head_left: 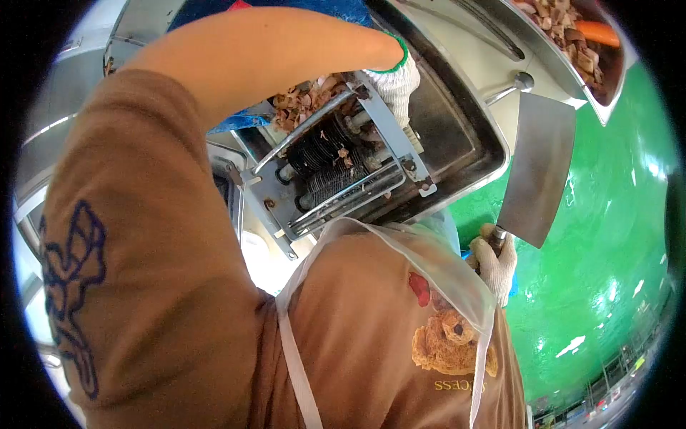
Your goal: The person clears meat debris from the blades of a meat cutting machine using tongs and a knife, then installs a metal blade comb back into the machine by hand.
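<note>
My left hand, in a white knitted glove with a green cuff, grips the far end plate of a metal meat-cutter blade frame; its fingers are partly hidden behind the plate. Two dark ribbed rollers run across the frame between steel rods, with meat scraps stuck on them. The frame sits tilted over a dark metal tray. Low on the right, my right hand, also gloved, is closed round the handle of a cleaver, whose broad blade points up and away.
Chopped meat pieces lie beside the frame, near blue plastic. At the top right, a metal bin holds more meat and an orange object. A round-ended metal rod sticks out by the tray. The floor is green.
</note>
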